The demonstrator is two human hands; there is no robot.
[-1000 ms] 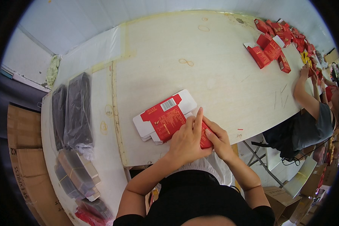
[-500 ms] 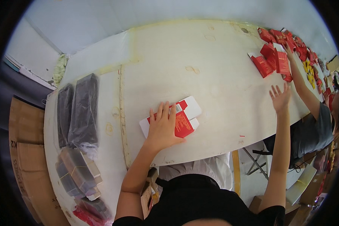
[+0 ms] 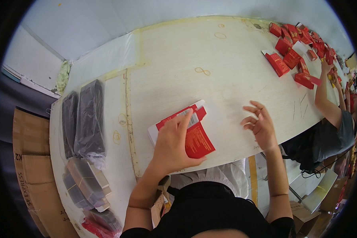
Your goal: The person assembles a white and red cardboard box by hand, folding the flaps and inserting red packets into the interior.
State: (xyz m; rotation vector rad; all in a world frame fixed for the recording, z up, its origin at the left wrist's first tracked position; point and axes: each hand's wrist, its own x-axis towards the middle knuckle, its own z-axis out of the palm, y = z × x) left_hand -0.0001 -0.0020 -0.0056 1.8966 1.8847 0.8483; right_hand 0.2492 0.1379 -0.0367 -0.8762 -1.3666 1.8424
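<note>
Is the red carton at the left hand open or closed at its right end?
Open: a red flap juts untucked from the red carton there. The other end, largely behind the left hand, I cannot tell.

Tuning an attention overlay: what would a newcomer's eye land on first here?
First, the red-and-white carton at the person's left hand, near the front edge of the pale table. Next, the red boxes heaped toward the table's far right. Then the dark wrapped bundles lying along its left side.
</note>
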